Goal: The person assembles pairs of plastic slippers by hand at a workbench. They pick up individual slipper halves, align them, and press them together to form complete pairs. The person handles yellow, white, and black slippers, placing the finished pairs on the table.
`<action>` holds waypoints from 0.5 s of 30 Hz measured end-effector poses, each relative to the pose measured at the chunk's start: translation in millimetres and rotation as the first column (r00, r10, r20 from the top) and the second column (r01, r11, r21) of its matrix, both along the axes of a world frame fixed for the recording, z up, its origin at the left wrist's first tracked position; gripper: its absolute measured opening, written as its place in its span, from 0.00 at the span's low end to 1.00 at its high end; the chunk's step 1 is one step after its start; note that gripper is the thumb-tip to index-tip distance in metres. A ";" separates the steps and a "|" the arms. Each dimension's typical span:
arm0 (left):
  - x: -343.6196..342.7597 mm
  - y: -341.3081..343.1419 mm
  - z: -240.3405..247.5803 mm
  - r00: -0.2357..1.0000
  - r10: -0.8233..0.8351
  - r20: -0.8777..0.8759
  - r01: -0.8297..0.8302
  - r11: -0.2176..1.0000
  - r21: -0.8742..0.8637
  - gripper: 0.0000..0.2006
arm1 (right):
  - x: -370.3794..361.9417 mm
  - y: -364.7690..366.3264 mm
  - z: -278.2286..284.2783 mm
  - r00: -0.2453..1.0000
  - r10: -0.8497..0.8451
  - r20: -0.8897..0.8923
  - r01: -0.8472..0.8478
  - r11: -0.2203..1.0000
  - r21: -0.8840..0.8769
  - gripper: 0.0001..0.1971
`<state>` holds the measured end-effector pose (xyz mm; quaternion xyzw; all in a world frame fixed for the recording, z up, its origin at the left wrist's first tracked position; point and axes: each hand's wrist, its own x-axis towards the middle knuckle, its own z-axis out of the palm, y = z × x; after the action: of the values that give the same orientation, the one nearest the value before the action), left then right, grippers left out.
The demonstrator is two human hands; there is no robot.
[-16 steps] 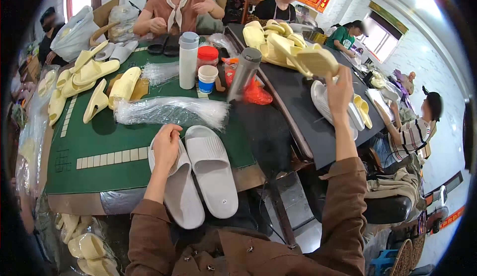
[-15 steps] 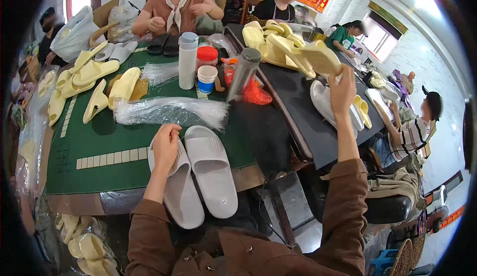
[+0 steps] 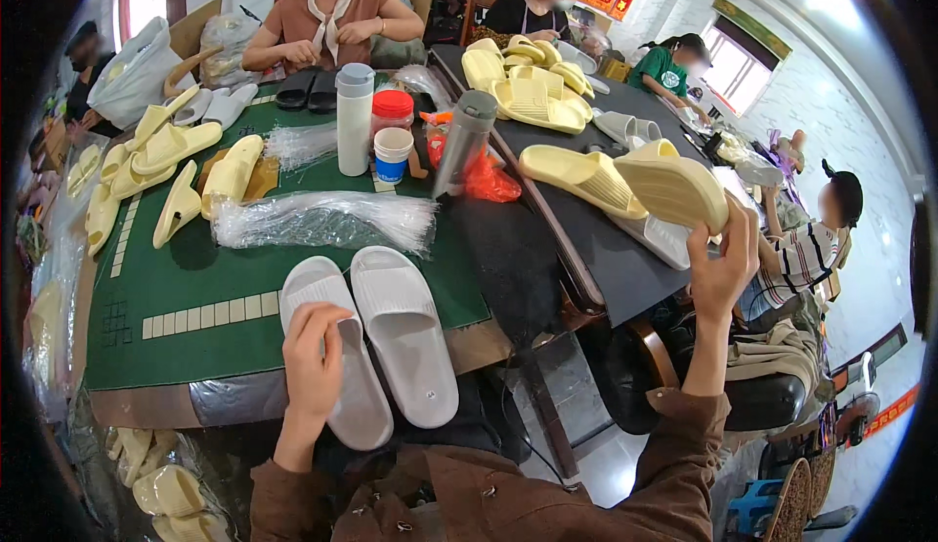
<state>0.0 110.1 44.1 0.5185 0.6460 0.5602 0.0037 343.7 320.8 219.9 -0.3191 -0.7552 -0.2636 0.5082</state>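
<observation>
In my raised right hand (image 3: 725, 261) is the heel end of a yellow slide slipper (image 3: 674, 188), lifted over the dark table. A second yellow slipper (image 3: 583, 179) lies against its far-left side; whether the two are joined I cannot tell. Two light grey slippers rest side by side at the near edge of the green mat: the left grey slipper (image 3: 360, 407) and the right grey slipper (image 3: 406, 337). Over the left one's strap is my left hand (image 3: 315, 354), fingers curled together. Anything between those fingers is hidden.
Clear plastic ties (image 3: 327, 222) lie beyond the grey slippers. A white bottle (image 3: 355, 122), a paper cup (image 3: 392, 156) and a grey tumbler (image 3: 466, 142) stand mid-table. Yellow slippers (image 3: 161, 151) pile at left, more (image 3: 532, 93) at far right. Several people sit around.
My right hand has come nearer and to the right, drawing the yellow slippers away from the far pile. My left hand has shifted slightly nearer over the left grey slipper.
</observation>
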 end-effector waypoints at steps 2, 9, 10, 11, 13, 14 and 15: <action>10.9 -10.2 1.8 1.000 0.010 -0.026 -0.011 0.999 -0.043 0.11 | -7.3 -11.4 2.9 0.991 -0.049 0.125 0.039 0.996 0.080 0.17; 30.5 -19.4 -7.5 0.970 0.033 -0.239 -0.073 0.985 -0.159 0.08 | -61.1 -8.7 -57.9 0.910 0.046 0.412 0.012 0.990 -0.137 0.15; 31.3 -20.8 -8.7 0.965 0.039 -0.259 -0.088 0.979 -0.182 0.08 | -72.3 -8.3 -66.2 0.870 0.066 0.489 0.058 0.970 -0.234 0.12; 32.7 -21.2 -9.6 0.961 0.037 -0.276 -0.095 0.975 -0.199 0.08 | -74.7 2.2 -83.3 0.839 0.100 0.535 0.064 0.958 -0.279 0.12; 31.0 -24.1 -16.5 0.945 0.039 -0.326 -0.117 0.968 -0.224 0.10 | -82.0 16.1 -107.9 0.842 0.191 0.505 -0.013 0.942 -0.335 0.12; 30.6 -24.9 -19.6 0.937 0.038 -0.348 -0.126 0.964 -0.234 0.11 | -81.1 25.7 -117.3 0.834 0.192 0.517 -0.017 0.946 -0.323 0.13; 31.0 -26.4 -22.2 0.935 0.034 -0.354 -0.136 0.954 -0.267 0.13 | -81.5 35.1 -124.4 0.825 0.195 0.531 -0.023 0.950 -0.313 0.14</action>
<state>31.0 83.7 21.9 0.5738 0.7330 0.3605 -0.0591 262.2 355.9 95.5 -0.2560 -0.9177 -0.2003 0.2283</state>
